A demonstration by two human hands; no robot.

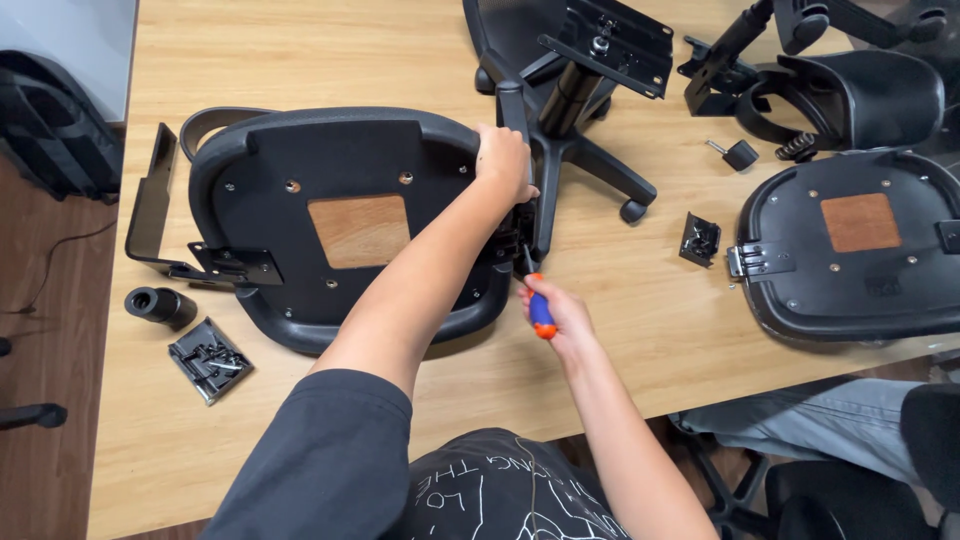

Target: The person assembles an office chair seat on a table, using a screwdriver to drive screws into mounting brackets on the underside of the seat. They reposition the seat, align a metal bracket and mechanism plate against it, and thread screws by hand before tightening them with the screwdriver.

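An upturned black chair seat [340, 170] with a bare wooden patch lies on the wooden table [300, 50]. My left hand [503, 160] grips the seat's right rim beside a black armrest bracket [523, 235]. My right hand [553, 312] holds a screwdriver [537, 300] with a blue and orange handle, its tip pointed up into the bracket at the seat's right edge. An armrest [160, 215] is fixed to the seat's left side.
A black chair base with mechanism plate [585, 90] lies behind the seat. A second upturned seat [850, 245] sits at right, with armrests [850, 95], a caster [738, 153] and a small bracket [699, 238]. A black cylinder [158, 304] and a bag of screws [208, 358] lie at left. Another person's leg [800, 415] shows at lower right.
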